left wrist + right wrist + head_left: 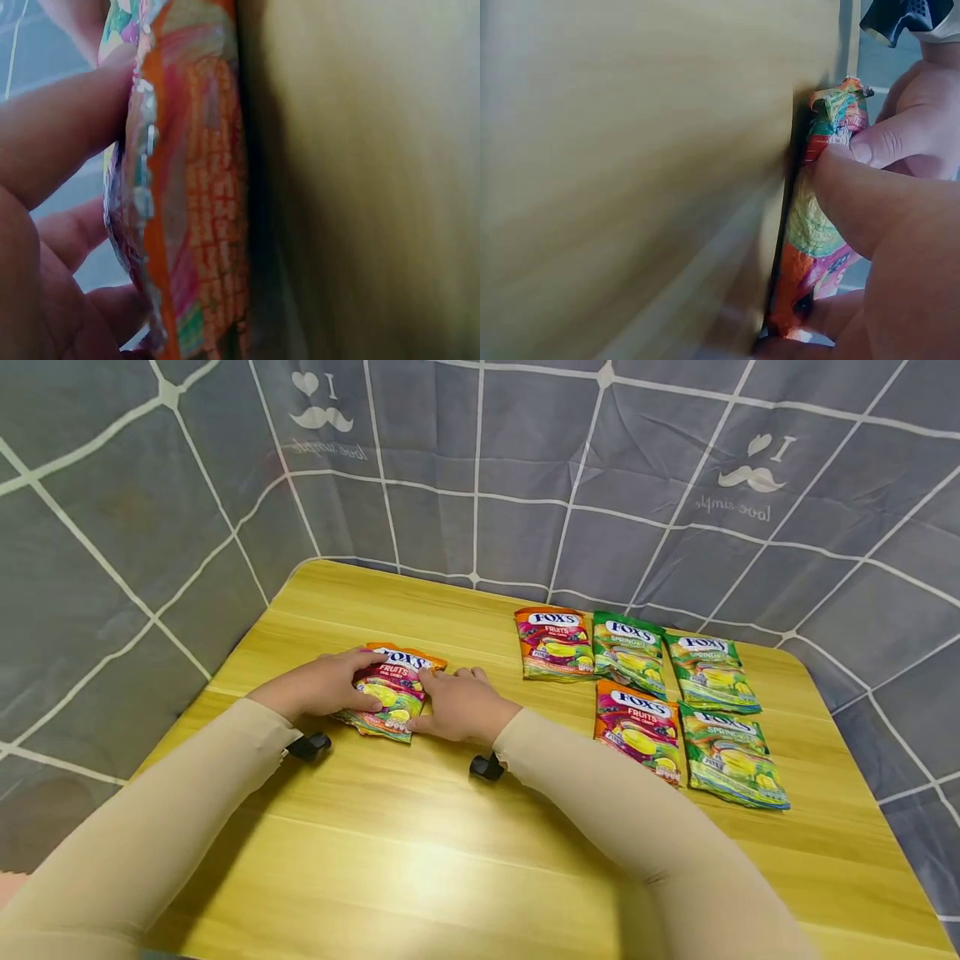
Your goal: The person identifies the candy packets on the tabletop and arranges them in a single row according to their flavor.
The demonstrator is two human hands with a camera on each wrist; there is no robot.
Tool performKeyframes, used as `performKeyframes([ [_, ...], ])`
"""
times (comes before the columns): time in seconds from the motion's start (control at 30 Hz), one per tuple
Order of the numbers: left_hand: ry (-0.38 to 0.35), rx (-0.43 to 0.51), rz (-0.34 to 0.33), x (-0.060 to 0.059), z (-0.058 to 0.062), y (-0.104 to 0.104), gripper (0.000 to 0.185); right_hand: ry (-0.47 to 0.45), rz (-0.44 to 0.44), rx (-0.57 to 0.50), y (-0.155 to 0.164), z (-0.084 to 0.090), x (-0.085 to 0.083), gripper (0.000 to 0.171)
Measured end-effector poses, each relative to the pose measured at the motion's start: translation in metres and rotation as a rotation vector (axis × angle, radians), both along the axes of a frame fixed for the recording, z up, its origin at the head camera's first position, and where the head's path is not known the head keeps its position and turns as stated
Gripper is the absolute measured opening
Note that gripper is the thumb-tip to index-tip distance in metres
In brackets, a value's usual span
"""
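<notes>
An orange Fox's Fruits candy bag [392, 692] lies on the left half of the wooden table [420, 843]. My left hand [351, 683] grips its left side, with fingers curled over the top and the thumb at the lower edge. My right hand [429, 700] pinches its right edge between index finger and thumb. The left wrist view shows the bag [195, 210] edge-on against the table, my left hand's fingers [60, 135] on its sealed rim. From the right wrist I see the right thumb [855, 202] pressed on the bag [810, 225].
Five more candy bags lie in two rows at the right: an orange one [555, 643], two green ones [628, 652] [712, 672], then an orange one [639, 731] and a green one [731, 758]. Grey checked cloth [480, 468] surrounds the table.
</notes>
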State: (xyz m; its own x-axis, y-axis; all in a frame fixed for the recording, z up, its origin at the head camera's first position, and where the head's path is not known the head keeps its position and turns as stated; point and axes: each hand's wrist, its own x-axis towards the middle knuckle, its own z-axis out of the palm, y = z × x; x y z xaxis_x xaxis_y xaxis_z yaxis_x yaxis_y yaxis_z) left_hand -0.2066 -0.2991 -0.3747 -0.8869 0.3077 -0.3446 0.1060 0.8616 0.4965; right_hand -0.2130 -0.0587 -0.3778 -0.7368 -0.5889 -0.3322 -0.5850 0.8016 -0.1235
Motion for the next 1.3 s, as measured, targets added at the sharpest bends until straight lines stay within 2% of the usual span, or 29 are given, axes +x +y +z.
performKeyframes([
  [0.23, -0.002, -0.016, 0.035, -0.014, 0.005, -0.031, 0.091, 0.032, -0.022, 0.028, -0.034, -0.001, -0.019, 0.093],
  [0.47, -0.048, 0.008, 0.071, -0.026, 0.011, -0.06, 0.091, 0.011, -0.094, 0.029, -0.068, 0.002, -0.035, 0.09],
  [0.73, -0.105, -0.1, 0.109, -0.034, 0.016, -0.087, 0.092, -0.012, -0.18, 0.001, -0.106, 0.004, -0.04, 0.085],
  [0.97, -0.179, -0.169, 0.141, -0.038, 0.016, -0.096, 0.093, -0.026, -0.208, 0.062, -0.125, 0.004, -0.039, 0.083],
  [1.1, -0.179, -0.182, 0.153, -0.04, 0.018, -0.096, 0.094, -0.025, -0.217, 0.098, -0.128, 0.008, -0.039, 0.083],
  [1.3, -0.176, -0.172, 0.157, -0.043, 0.02, -0.099, 0.094, -0.05, -0.236, 0.088, -0.131, 0.013, -0.042, 0.082],
])
